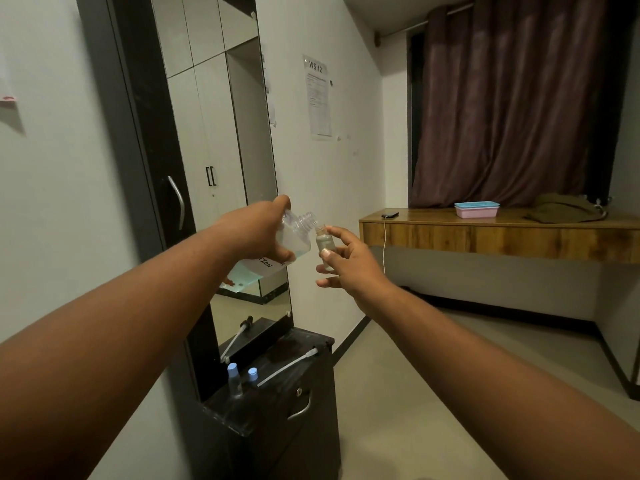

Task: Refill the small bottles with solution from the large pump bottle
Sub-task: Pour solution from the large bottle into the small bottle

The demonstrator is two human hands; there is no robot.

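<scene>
The left hand (263,230) is gripping the large pump bottle (294,237) around its body, fingers curled tight, and tilting it so the open threaded neck is pointing toward two o'clock. The pump itself is off; what is probably its head and dip tube (287,367) is lying on the dark surface (277,410) down at six o'clock. The right hand (349,261) is pinching a small bottle (325,244) between thumb and fingertips, holding it upright, its mouth sitting just under the big bottle's neck, touching or nearly so; the blur is making it hard to tell which. The little bottle is looking partly filled.

Both bottles are being held in mid-air, well above the surface, so nothing is steadying them. The wide neck is meeting a far narrower mouth, so a tilt that is slightly too steep is likely to send solution over the rim, down the right fingers and onto the floor. A wet pinch grip could then be letting the small bottle slip.

Two more small bottles with blue caps (232,370) are standing on the surface at seven o'clock, near the mirror (221,133).
</scene>
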